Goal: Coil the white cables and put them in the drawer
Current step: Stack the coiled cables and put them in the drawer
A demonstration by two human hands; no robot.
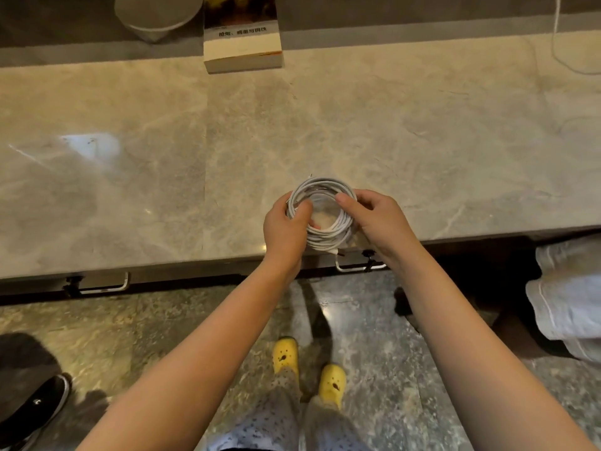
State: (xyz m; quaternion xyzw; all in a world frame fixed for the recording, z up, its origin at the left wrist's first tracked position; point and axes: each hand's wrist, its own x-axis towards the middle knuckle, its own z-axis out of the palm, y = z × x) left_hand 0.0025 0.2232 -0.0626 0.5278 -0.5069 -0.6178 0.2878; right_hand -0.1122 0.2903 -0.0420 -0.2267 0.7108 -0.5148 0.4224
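Counter (162, 157): pale marbled stone, filling the upper half of the view, with its front edge running across the middle.
Floor (374, 320): glossy speckled stone, showing below the counter edge.
Pale cloth (566, 297): bunching at the right edge beside the counter; cannot tell what it is.
Book (242, 43): lying flat at the back of the counter, partly over a dark ledge.
Bowl (157, 14): grey, sitting on that ledge left of the book, cut off by the top of the view.
Cable coil (338, 227): white, wound into a round ring of many turns, sitting at the counter's near edge between both hands. Cannot tell whether it is resting on the stone or being held just above it. One plug end is poking out on the near side.
Left hand (283, 234): gripping the coil's left side, thumb lying over the turns, other fingers curling underneath out of sight.
Right hand (379, 222): gripping the right side, thumb pressing over the rim, fingers curling round the outside.
Yellow clogs (285, 354): standing on the floor below the hands.
Black shoe (35, 405): showing in the bottom left corner.
Loose cable (556, 43): white, trailing at the far right corner, well apart from the coil.
Drawer handles (100, 286): metal, hanging under the counter edge; one is sitting just below the coil.
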